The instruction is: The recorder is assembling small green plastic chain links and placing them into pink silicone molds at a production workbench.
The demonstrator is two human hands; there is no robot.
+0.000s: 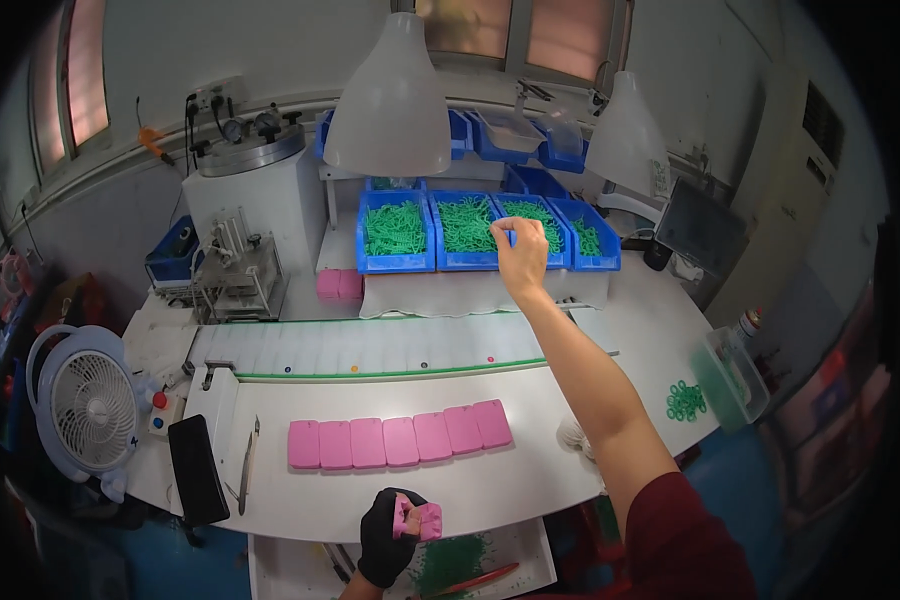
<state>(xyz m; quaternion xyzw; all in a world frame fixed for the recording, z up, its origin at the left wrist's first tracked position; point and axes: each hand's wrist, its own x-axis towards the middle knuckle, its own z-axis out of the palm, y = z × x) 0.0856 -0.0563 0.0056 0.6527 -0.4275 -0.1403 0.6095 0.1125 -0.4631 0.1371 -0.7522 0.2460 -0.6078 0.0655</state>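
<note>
My left hand point(382, 550), in a black glove, is closed around a small pink block point(428, 521) at the table's front edge. My bare right hand point(525, 255) reaches far forward over the blue bins. Its thumb and fingertips are pinched together above small green plastic pieces point(465, 226); whatever lies between them is too small to make out. These pieces fill a blue bin point(467, 260) in the row. Several flat pink blocks point(400, 440) lie side by side in a row on the white table, between my two hands.
A long pale track point(410, 345) with green edges crosses the table. To the left are a fan point(90, 410), a black phone point(198, 470) and tweezers point(247, 465). Green rings point(685, 400) lie right, beside a clear container point(735, 380). A white lamp point(390, 110) hangs above the bins. Below, a drawer point(535, 565) stands out.
</note>
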